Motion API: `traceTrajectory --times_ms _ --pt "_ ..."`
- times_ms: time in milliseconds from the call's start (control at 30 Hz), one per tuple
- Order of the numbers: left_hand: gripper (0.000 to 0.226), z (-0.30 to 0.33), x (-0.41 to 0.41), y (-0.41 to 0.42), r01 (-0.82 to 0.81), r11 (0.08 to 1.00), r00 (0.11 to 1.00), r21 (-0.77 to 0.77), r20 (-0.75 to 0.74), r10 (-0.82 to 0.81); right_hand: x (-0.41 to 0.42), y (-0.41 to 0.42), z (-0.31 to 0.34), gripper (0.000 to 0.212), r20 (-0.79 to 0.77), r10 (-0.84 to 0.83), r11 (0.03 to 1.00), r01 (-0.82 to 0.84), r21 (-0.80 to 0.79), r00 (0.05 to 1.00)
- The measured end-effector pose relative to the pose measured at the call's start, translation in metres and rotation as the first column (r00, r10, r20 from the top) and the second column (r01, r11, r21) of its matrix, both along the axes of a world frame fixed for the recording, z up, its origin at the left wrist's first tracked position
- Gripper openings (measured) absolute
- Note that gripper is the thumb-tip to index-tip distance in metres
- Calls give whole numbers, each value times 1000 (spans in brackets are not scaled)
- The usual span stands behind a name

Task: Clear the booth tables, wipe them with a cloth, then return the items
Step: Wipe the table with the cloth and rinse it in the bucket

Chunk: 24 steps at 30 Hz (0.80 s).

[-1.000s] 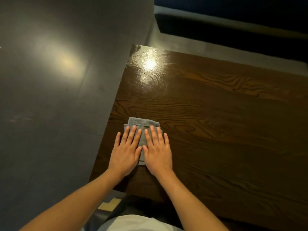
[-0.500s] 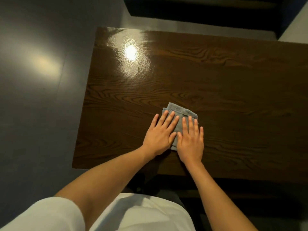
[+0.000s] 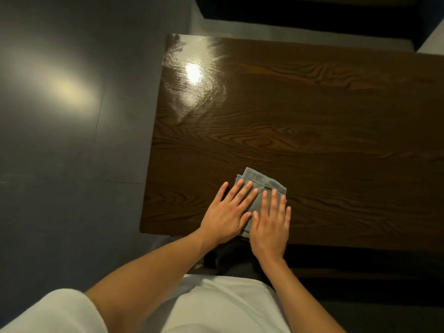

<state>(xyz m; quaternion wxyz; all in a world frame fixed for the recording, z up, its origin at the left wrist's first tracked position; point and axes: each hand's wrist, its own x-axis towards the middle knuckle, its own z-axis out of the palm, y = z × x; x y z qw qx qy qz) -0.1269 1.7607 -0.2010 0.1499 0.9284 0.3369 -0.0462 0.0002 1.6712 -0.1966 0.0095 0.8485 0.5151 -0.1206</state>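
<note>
A folded grey cloth (image 3: 258,181) lies on the dark wooden booth table (image 3: 312,131), near its front edge. My left hand (image 3: 229,212) presses flat on the cloth's left part with straight, spread fingers. My right hand (image 3: 270,224) lies flat beside it on the cloth's right part, fingers straight. Most of the cloth is hidden under both hands. Nothing else stands on the tabletop in view. A wet sheen with a bright light reflection (image 3: 193,70) covers the table's far left corner.
Grey floor (image 3: 60,140) runs along the table's left side. A dark booth seat (image 3: 300,10) lies beyond the far edge. Another dark bench (image 3: 360,267) sits below the table's near edge on the right. My white shirt fills the bottom of the view.
Both hands slid the cloth to the right, away from the table's left edge, then held near the front edge. The view shifted so more of the table shows.
</note>
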Motion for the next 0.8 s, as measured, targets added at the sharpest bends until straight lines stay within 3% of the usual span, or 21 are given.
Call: traceTrajectory --times_ms 200,500,800 --pt "60 -2 -90 15 -38 999 999 -1 2 38 -86 21 -2 63 0 52 999 -52 -4 999" --pt "61 -5 -226 65 5 1000 1000 -19 -15 -6 -228 66 -2 63 -5 3 1000 -3 -24 1000" --pt "60 -1 -252 100 -4 998 1000 -67 -8 3 -253 99 2 63 12 13 999 -13 -47 1000"
